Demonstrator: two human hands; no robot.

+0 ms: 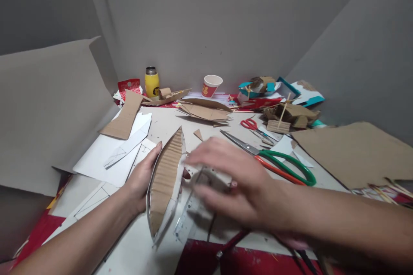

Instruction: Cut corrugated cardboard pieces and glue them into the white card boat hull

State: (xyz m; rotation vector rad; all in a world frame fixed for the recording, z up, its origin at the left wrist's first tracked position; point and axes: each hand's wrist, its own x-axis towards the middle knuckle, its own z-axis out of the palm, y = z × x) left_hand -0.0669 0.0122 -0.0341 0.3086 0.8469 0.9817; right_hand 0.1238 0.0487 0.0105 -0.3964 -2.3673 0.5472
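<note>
My left hand (pixel 143 180) is closed round a boat-shaped cardboard hull (pixel 167 172). The hull stands on end, pointed at top and bottom, with ribbed brown cardboard inside and a thin pale wall along its edges. Just to the right of it hovers my right hand (pixel 232 180), blurred by motion, its thumb and fingers apart with nothing seen between them. Under this hand lies a clear ruler (pixel 185 219), partly covered. Large scissors (pixel 267 154) with green and orange handles rest beyond my right hand.
Small red-handled scissors (pixel 253 126) lie farther back. Along the wall stand a yellow bottle (pixel 151 82), a paper cup (pixel 212 86) and cardboard models (pixel 287 116). White paper sheets (pixel 106 159) cover the left side; a cardboard sheet (pixel 358 150) lies right.
</note>
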